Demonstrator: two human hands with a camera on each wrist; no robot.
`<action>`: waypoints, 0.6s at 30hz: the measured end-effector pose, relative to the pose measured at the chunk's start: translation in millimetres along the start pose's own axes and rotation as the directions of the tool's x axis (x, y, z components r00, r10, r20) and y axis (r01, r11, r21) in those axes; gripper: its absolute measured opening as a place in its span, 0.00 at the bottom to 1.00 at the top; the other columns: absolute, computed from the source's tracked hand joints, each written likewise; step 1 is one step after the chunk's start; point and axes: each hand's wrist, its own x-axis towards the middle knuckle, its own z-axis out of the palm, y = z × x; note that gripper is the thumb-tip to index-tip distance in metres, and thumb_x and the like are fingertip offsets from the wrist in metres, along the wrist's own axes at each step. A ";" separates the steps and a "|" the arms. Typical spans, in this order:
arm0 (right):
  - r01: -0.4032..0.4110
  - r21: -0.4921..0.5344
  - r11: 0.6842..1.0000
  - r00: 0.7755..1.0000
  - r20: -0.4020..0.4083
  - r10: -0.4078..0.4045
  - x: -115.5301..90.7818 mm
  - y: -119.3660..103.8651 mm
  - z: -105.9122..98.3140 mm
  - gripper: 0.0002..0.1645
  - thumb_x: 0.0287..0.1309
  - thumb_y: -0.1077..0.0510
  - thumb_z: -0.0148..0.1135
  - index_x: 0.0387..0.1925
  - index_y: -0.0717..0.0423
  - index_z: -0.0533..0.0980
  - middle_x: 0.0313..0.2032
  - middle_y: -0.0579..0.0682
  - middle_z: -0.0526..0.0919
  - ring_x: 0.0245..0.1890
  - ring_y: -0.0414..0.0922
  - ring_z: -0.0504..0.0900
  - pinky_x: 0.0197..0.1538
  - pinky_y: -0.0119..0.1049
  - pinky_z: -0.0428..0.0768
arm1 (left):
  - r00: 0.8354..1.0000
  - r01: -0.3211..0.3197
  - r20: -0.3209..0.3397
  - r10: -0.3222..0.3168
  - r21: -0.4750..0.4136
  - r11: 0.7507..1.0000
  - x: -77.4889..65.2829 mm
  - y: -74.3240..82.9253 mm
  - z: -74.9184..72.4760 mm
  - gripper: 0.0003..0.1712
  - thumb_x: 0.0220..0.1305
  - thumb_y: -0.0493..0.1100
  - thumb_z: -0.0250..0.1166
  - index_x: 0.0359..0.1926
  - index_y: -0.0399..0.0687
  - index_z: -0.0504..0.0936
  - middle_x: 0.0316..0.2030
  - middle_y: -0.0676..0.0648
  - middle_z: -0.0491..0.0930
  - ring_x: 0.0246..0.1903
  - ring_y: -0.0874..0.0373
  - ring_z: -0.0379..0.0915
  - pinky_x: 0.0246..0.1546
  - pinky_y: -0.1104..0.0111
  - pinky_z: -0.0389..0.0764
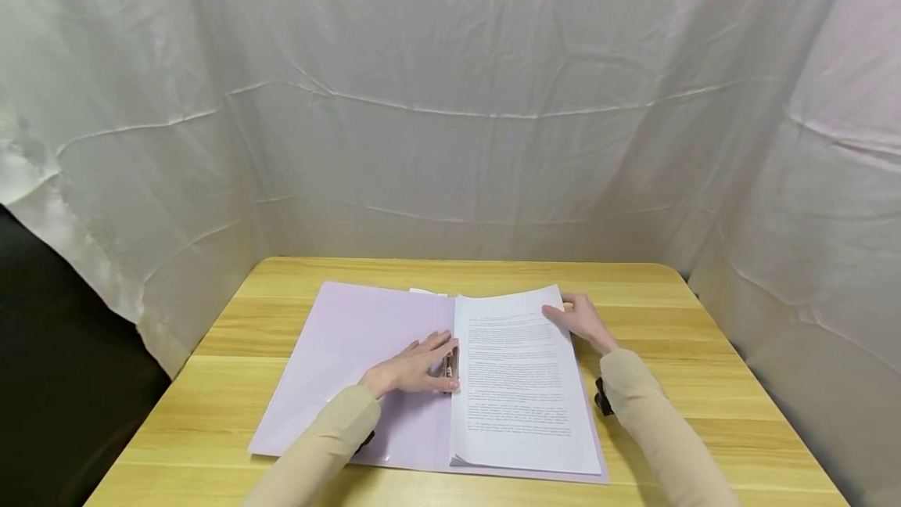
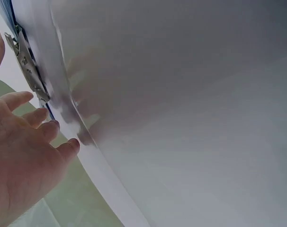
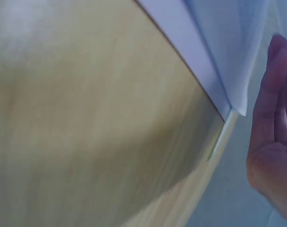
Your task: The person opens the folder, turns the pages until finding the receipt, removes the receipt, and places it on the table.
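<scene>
An open lilac folder point(image 1: 352, 350) lies on the table, with a stack of printed paper sheets point(image 1: 517, 382) on its right half. Along the folder's spine sits a metal clip point(image 1: 447, 366), also seen in the left wrist view as a metal clip point(image 2: 29, 66). My left hand point(image 1: 415, 366) reaches over the clip, fingers spread and fairly straight, fingertips at the paper's left edge. With thumb on top, my right hand point(image 1: 580, 321) pinches the upper right edge of the paper, which curves up there. Right-hand fingers point(image 3: 271, 104) appear beside the raised paper in the right wrist view.
Everything lies on a wooden table point(image 1: 704, 382) with light yellow grain. A small white piece point(image 1: 425, 291) sticks out behind the folder's top edge. Pale cloth curtains point(image 1: 450, 163) hang around the table's back and sides; a black area point(image 1: 56, 350) shows at the left.
</scene>
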 end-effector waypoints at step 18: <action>-0.056 0.273 0.960 0.959 0.281 -0.024 -44.4 -12.7 -11.1 0.40 0.76 0.42 0.49 0.76 0.60 0.52 0.50 0.63 0.85 0.38 0.47 0.89 0.40 0.44 0.88 | 0.995 0.032 -0.088 -0.038 -0.066 0.997 -12.9 4.9 -0.5 0.50 0.69 0.61 0.62 0.79 0.41 0.51 0.80 0.35 0.45 0.80 0.35 0.37 0.78 0.36 0.41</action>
